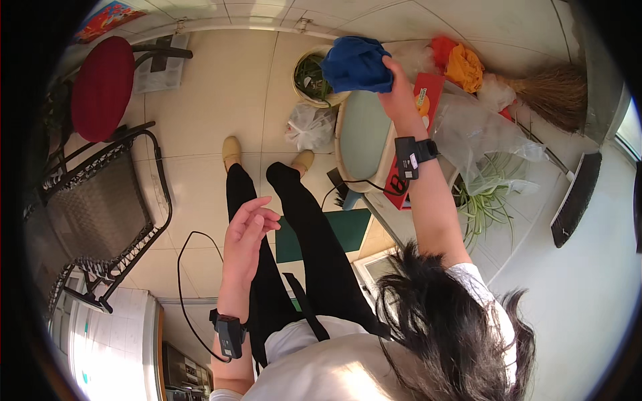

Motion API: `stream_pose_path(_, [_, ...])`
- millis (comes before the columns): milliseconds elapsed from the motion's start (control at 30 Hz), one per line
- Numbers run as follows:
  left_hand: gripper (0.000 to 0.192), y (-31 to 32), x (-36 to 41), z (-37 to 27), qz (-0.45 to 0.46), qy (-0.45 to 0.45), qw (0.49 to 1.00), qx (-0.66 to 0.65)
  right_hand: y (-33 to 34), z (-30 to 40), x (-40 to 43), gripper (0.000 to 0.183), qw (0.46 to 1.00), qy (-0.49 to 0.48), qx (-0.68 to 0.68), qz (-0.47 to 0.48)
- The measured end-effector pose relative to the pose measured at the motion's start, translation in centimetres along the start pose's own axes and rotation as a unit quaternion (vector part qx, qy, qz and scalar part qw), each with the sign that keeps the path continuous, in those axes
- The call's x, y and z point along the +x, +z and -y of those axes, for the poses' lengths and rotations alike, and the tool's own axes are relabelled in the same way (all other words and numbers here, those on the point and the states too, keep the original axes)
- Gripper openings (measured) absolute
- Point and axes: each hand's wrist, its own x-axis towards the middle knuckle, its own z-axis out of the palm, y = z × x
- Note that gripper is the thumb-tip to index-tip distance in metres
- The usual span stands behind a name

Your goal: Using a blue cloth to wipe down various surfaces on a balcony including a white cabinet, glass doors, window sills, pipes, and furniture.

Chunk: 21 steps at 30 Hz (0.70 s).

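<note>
My right hand [400, 95] reaches out to the upper right and grips a bunched blue cloth [355, 65]. The cloth overlaps the rim of a round pot [297, 85] with green leaves inside; whether it touches the pot I cannot tell. Below the cloth sits an oval basin-like object [365, 135] with a grey-blue surface, and a red printed box [429, 90] lies partly behind my forearm. My left hand [247, 240] hangs in front of my legs with nothing in it, its fingers loosely bent and apart.
Left of me stand a black-framed woven chair [100, 215] and a red round seat [103, 90]. A knotted plastic bag [312, 125] rests near my foot. Toward the right are a straw broom [554, 95], a black brush head [577, 200] and a spider plant [484, 200]. Cables trail from both wrist devices.
</note>
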Motion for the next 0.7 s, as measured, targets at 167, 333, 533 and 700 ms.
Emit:
stream_pose_path(167, [0.03, 0.3, -0.5, 4.0, 0.011, -0.001, 0.996, -0.085, 1.3, 4.5, 0.4, 0.038, 0.959, 0.115, 0.24, 0.095])
stream_pose_path(333, [0.029, -3.0, 0.7, 13.9, 0.009, -0.081, 0.994, 0.079, 2.7, 3.4, 1.7, 0.03, 0.894, 0.006, -0.442, 0.071])
stream_pose_path(533, [0.031, -5.8, 2.6, 22.3, 0.071, -0.18, 0.981, 0.016, -6.3, -11.1, -0.9, 0.022, 0.486, -0.166, -0.829, 0.222])
stream_pose_path(700, [0.03, -8.4, 1.9, 24.0, 0.033, -0.177, 0.982, -0.054, -3.3, -21.3, -18.6, 0.019, 0.476, 0.031, -0.774, 0.416])
